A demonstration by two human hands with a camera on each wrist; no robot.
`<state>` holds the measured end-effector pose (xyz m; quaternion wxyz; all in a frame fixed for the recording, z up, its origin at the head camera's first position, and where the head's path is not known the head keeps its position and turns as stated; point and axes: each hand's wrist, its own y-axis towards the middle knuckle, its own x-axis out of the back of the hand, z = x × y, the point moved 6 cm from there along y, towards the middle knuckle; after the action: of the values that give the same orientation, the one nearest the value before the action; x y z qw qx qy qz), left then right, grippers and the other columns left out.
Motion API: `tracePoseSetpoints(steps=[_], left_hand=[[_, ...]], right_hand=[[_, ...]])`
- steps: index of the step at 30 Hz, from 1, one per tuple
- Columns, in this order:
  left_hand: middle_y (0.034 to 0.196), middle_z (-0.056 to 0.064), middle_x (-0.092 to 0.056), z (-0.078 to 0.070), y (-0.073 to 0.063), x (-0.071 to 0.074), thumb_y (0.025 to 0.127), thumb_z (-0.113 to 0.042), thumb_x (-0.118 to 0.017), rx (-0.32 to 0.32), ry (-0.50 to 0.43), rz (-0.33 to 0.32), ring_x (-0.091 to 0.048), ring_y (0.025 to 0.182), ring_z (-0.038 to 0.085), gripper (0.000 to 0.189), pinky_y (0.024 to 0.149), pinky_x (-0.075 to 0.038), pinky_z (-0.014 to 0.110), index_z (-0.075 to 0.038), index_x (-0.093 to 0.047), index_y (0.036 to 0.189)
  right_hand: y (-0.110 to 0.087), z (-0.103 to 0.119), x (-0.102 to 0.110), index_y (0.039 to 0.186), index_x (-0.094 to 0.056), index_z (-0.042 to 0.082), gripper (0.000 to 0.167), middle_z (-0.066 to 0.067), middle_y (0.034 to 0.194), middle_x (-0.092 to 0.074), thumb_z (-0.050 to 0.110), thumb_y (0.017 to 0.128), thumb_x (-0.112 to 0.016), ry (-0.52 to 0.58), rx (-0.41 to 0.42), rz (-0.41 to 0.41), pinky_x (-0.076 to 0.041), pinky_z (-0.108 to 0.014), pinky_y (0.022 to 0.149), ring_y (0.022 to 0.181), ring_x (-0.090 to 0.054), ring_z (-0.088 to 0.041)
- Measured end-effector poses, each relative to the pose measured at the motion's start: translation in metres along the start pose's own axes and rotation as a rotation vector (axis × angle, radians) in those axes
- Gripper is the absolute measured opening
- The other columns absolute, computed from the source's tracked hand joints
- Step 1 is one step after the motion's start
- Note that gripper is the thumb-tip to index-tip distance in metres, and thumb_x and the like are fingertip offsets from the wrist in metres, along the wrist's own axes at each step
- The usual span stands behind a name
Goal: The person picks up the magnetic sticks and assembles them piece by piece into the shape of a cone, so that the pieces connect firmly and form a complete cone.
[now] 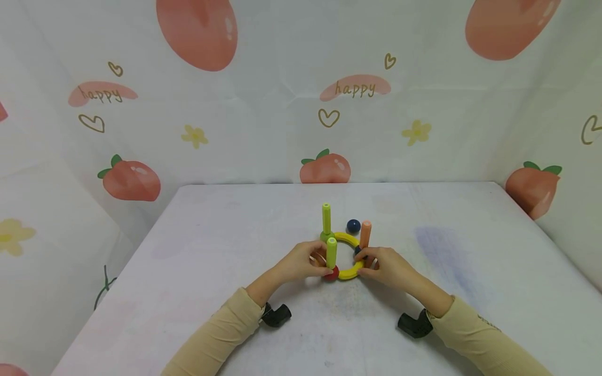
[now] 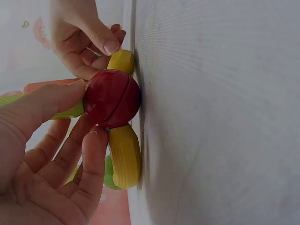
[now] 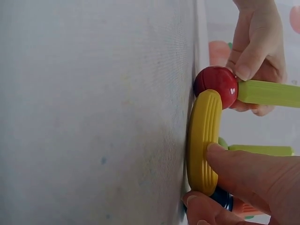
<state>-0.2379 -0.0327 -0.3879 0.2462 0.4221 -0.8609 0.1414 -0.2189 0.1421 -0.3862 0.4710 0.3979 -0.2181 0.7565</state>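
Observation:
Curved yellow rods, such as the one in front (image 1: 348, 273), form a ring with coloured balls at the joints. My left hand (image 1: 308, 260) pinches the red ball (image 2: 112, 99) at the ring's front left, thumb near the foot of an upright lime rod (image 1: 331, 253). At the right, my right hand (image 1: 386, 265) grips a curved yellow rod (image 3: 204, 140) between thumb and fingers, one fingertip beside a dark blue ball (image 3: 222, 197). An orange rod (image 1: 365, 234) rises from that ball. Another lime rod (image 1: 326, 218) stands on a green ball (image 1: 326, 236) at the back left.
A loose dark blue ball (image 1: 354, 226) lies just behind the ring on the white table (image 1: 226, 235). Black curved pieces (image 1: 276, 316) sit by both wrists. A white cloth (image 1: 263, 104) printed with peaches hangs behind the table.

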Motion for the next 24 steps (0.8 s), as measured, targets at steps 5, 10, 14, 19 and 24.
tracePoseSetpoints(steps=[5,10,14,19,24], left_hand=[[0.100,0.013,-0.066,0.000,-0.001,0.002,0.078,-0.008,-0.074,0.012,0.015,-0.001,-0.063,0.083,0.012,0.026,0.071,-0.051,0.017,-0.003,-0.060,0.100],[0.099,0.011,-0.067,0.005,-0.001,0.008,0.077,-0.008,-0.074,0.033,0.026,-0.025,-0.061,0.082,0.011,0.025,0.071,-0.052,0.020,-0.005,-0.061,0.098],[0.100,0.011,-0.067,0.009,-0.002,0.015,0.077,-0.008,-0.075,0.048,0.037,-0.051,-0.060,0.080,0.012,0.025,0.071,-0.051,0.020,-0.006,-0.062,0.098],[0.096,0.009,-0.066,0.013,-0.004,0.021,0.076,-0.012,-0.075,0.070,0.077,-0.066,-0.055,0.074,0.010,0.024,0.066,-0.047,0.019,-0.006,-0.063,0.096],[0.088,0.008,-0.065,0.016,-0.005,0.024,0.076,-0.015,-0.077,0.095,0.100,-0.068,-0.054,0.066,0.008,0.022,0.060,-0.044,0.019,-0.005,-0.064,0.091]], right_hand=[[0.000,0.002,-0.001,0.101,-0.066,0.006,0.023,0.000,0.075,-0.063,0.014,0.081,-0.071,0.005,0.014,0.003,-0.042,-0.018,0.054,0.057,-0.046,-0.003],[0.000,0.005,-0.003,0.108,-0.064,0.002,0.029,-0.003,0.081,-0.064,0.014,0.082,-0.070,0.017,0.052,0.030,-0.044,-0.017,0.056,0.057,-0.048,-0.002],[0.000,0.009,-0.006,0.114,-0.061,-0.001,0.034,-0.007,0.087,-0.064,0.013,0.083,-0.069,0.024,0.085,0.061,-0.044,-0.017,0.056,0.059,-0.047,-0.001],[0.000,0.013,-0.009,0.118,-0.060,0.000,0.038,-0.008,0.092,-0.063,0.015,0.084,-0.068,0.015,0.094,0.092,-0.044,-0.016,0.058,0.062,-0.048,0.000],[0.000,0.015,-0.012,0.121,-0.059,0.001,0.041,-0.010,0.099,-0.062,0.017,0.084,-0.069,0.036,0.114,0.116,-0.045,-0.016,0.060,0.065,-0.048,0.000]])
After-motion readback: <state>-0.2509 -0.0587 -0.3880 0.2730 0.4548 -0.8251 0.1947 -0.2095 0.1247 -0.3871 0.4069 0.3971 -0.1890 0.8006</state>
